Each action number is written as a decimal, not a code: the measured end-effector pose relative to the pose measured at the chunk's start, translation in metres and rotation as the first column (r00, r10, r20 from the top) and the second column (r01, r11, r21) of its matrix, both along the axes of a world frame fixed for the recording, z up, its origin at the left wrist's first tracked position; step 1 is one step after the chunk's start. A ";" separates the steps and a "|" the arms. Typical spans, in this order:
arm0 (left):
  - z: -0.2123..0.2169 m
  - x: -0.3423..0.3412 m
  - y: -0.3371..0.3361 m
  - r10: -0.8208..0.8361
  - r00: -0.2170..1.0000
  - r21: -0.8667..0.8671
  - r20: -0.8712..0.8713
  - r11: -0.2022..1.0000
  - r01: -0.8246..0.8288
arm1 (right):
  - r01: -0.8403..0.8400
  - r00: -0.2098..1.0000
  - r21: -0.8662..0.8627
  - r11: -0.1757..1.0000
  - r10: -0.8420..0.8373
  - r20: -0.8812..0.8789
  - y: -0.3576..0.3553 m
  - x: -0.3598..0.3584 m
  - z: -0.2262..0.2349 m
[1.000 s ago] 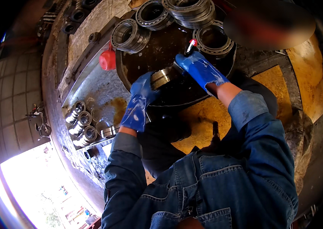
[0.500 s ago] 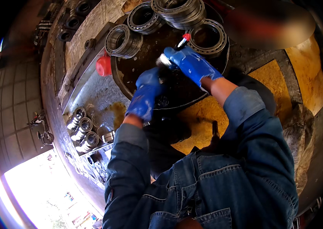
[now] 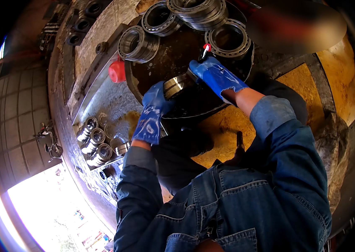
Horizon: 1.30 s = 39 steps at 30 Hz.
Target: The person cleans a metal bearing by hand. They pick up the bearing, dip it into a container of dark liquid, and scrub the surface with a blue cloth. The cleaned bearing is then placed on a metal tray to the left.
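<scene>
Over a dark round pan (image 3: 137, 86), my left hand (image 3: 154, 98), in a blue glove, grips a shiny metal bearing ring (image 3: 177, 86) by its left side. The ring is tilted so that its bright outer wall shows. My right hand (image 3: 215, 73), gloved in blue too, is closed round a brush (image 3: 205, 51) with a red-tipped handle. Its dark head is at the ring's right edge; whether it touches cannot be made out. Beyond my hands, several large roller bearings stand on the pan, among them a single bearing (image 3: 244, 40) and a stack (image 3: 202, 24).
A red cup (image 3: 117, 72) sits left of the pan. Beside it, a metal tray (image 3: 97, 94) holds rows of smaller bearings (image 3: 97, 136). Yellow-brown board (image 3: 223, 130) lies under the pan's near edge. A blurred disc-shaped thing (image 3: 299, 27) fills the upper right.
My left hand has turned and shifted slightly left and down, bringing the ring's bright wall into sight. My right hand with the brush has moved a little right and nearer.
</scene>
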State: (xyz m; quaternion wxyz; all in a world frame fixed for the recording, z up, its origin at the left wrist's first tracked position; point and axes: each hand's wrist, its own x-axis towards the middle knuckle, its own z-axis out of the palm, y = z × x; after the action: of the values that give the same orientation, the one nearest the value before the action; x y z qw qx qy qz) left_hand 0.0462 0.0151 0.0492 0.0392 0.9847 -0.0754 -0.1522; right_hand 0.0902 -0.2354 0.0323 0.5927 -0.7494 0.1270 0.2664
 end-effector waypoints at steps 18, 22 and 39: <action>-0.001 0.017 -0.023 -0.071 0.997 -0.236 0.041 0.969 0.079 | -0.133 0.984 0.301 0.944 0.089 0.155 -0.028 -0.016 0.060; -0.022 -0.016 0.042 0.040 0.986 -0.133 0.165 0.991 -0.018 | -0.178 0.983 0.346 0.921 0.155 0.094 -0.006 -0.022 0.055; -0.027 0.018 0.033 0.317 0.931 -0.274 -0.181 0.893 -0.358 | -0.149 0.987 -0.139 0.979 0.155 0.030 0.005 -0.023 -0.005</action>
State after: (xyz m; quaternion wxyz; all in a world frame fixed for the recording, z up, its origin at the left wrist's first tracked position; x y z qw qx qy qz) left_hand 0.0647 0.0481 0.0224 0.2203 0.9528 0.0774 -0.1942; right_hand 0.0676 -0.2302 0.0274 0.5204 -0.8010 0.0752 0.2863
